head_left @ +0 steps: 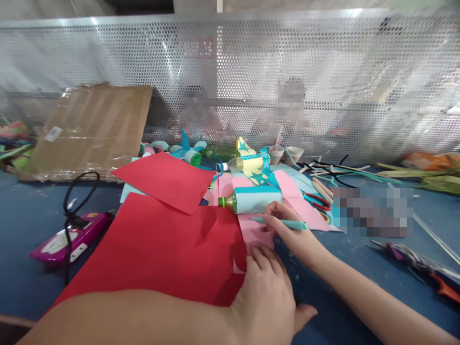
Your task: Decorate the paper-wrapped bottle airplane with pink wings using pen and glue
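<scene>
The right hand (283,224) has its thumb and fingers pinched together around a blue-green pen (297,224). The pen is over the pink paper (253,232), with its thin end pointing left. I cannot tell if the tip touches the paper. The left hand (266,285) is not gripping anything. It lies with its palm down, fingers on the near part of the pink paper, just beside the edge of the big red paper (168,249), and its thumb sticks out over the blue bench (17,230).

The pen should be light, hard and smooth, so a soft pinch near its thin end would be good. The pink paper looks thin and bendy. It could slide or crease, so flat fingers near its edge should hold it best. The red paper would be floppy too, and is best picked up by two corners.

Just behind the pen, a green bottle (259,200) wrapped in light blue lies on its side. It is probably light and squashy and might roll, so hold it gently around its middle.
</scene>
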`<state>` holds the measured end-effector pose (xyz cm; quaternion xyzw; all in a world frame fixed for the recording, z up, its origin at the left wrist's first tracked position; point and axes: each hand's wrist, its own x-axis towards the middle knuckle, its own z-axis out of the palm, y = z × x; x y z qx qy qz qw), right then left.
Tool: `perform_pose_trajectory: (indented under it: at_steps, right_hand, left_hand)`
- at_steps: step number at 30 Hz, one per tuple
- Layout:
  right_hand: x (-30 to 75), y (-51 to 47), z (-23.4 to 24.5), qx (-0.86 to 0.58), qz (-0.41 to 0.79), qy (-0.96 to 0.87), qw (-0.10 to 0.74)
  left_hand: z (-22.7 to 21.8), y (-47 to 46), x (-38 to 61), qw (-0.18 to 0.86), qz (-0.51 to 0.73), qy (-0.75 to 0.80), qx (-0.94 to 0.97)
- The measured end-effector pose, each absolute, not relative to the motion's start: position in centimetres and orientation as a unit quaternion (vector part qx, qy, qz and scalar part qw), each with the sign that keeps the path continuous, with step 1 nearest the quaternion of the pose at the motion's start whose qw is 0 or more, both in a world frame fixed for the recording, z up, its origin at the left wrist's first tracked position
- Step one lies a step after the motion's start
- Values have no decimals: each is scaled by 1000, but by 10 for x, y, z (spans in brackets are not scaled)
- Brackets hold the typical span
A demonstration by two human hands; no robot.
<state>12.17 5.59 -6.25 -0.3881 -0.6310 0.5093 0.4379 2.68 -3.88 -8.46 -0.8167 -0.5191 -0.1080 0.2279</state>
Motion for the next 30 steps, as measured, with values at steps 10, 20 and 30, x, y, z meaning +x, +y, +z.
perform_pose_trajectory:
  at_steps: [10, 20, 30]
  right_hand:
    - [114, 67, -71, -412, 459, -662, 425]
    - [112, 69, -74, -407, 481, -644, 435]
    - [111, 69, -73, -400, 493, -645, 426]
  left_hand:
    - [-70, -40, 22, 196, -76, -535, -818]
    - [-73, -40, 24, 181, -84, -538, -819]
    - [-74, -41, 25, 184, -82, -538, -819]
